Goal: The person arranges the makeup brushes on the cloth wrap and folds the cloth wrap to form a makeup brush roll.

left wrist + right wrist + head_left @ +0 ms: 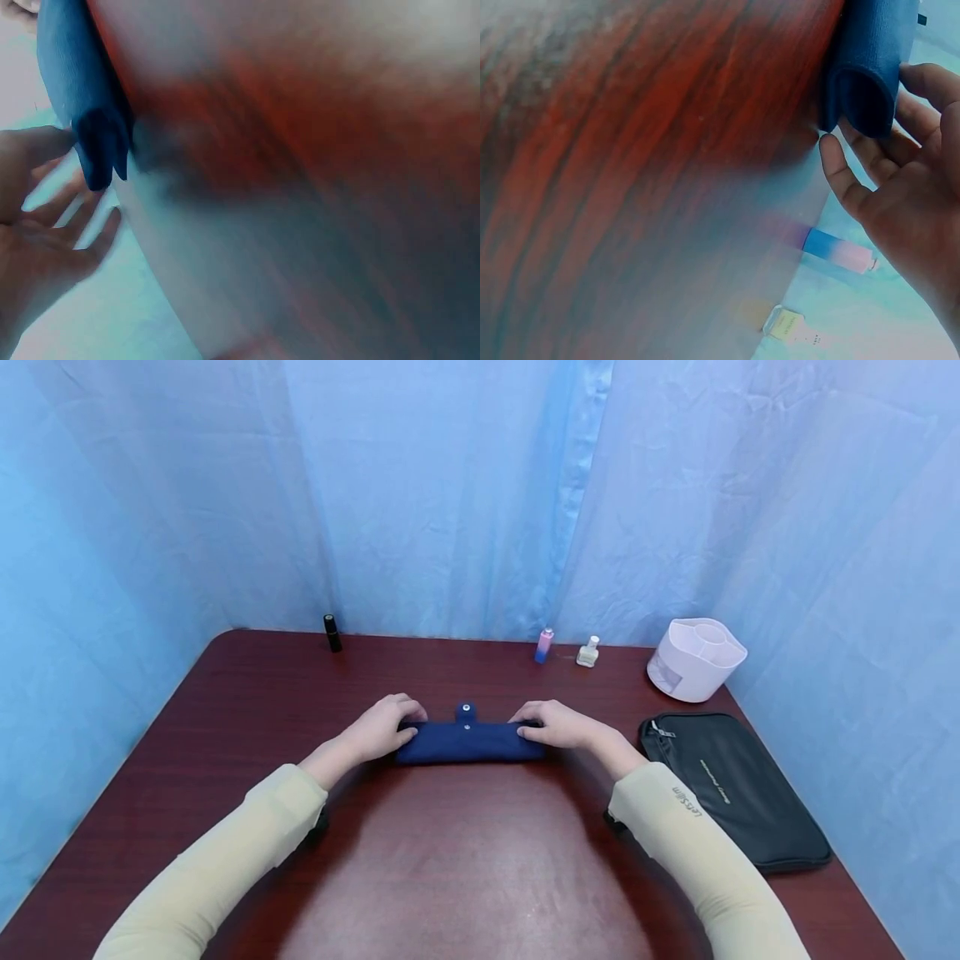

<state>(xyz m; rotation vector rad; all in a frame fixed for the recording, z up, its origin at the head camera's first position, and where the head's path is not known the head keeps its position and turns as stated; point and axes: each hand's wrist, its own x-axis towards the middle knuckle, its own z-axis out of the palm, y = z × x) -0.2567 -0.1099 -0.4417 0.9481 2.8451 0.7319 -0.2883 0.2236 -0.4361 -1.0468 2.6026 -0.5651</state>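
Observation:
A navy blue fabric roll (468, 743) with a snap tab (466, 711) lies across the middle of the dark red wooden table (465, 868). My left hand (390, 727) rests on its left end, my right hand (551, 727) on its right end. In the left wrist view the thumb of the left hand (45, 195) touches the open end of the roll (94, 142), with the fingers spread and nearly straight beside it. In the right wrist view the right hand (900, 172) has relaxed fingers behind the roll's end (866, 82) and its thumb against the edge.
A black zip case (731, 785) lies to the right of my right arm. At the back stand a white round organiser (696, 658), a small clear bottle (588, 652), a pink and blue bottle (544, 645) and a black tube (332, 632). Blue curtains enclose the table.

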